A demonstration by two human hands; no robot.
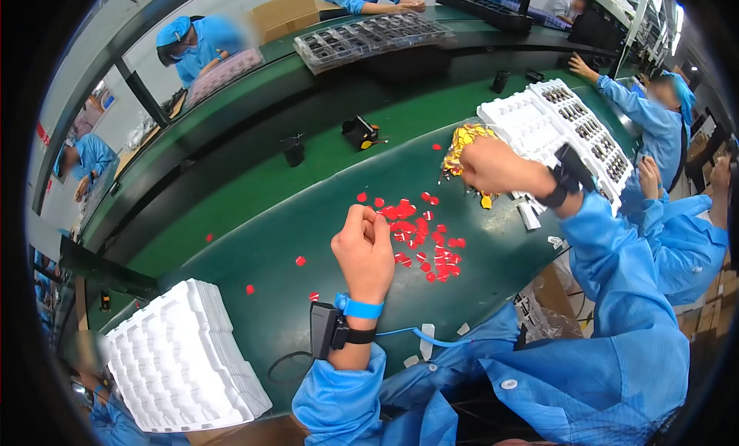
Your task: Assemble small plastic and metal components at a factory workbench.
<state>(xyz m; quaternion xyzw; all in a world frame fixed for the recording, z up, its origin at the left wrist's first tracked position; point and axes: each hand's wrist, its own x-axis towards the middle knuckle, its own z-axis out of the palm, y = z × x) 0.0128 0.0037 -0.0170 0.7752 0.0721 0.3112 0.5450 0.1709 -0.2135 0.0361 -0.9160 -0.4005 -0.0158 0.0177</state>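
My left hand is held over the green table with thumb and fingertips pinched together. Whatever sits in that pinch is too small to make out. Just beyond and to its right lie scattered small red discs, some showing white marks. Over on the right, my right hand curls its fingers down beside a clear plastic bag full of yellow pieces with dark tails. Its fingertips are turned away, so what they grip is hidden. One yellow piece rests on the table below that hand.
Stacked white moulded trays stand at the near left. Another white tray with rows of dark parts lies at the right. Black parts sit on the green conveyor belt beyond. A co-worker reaches in from the right.
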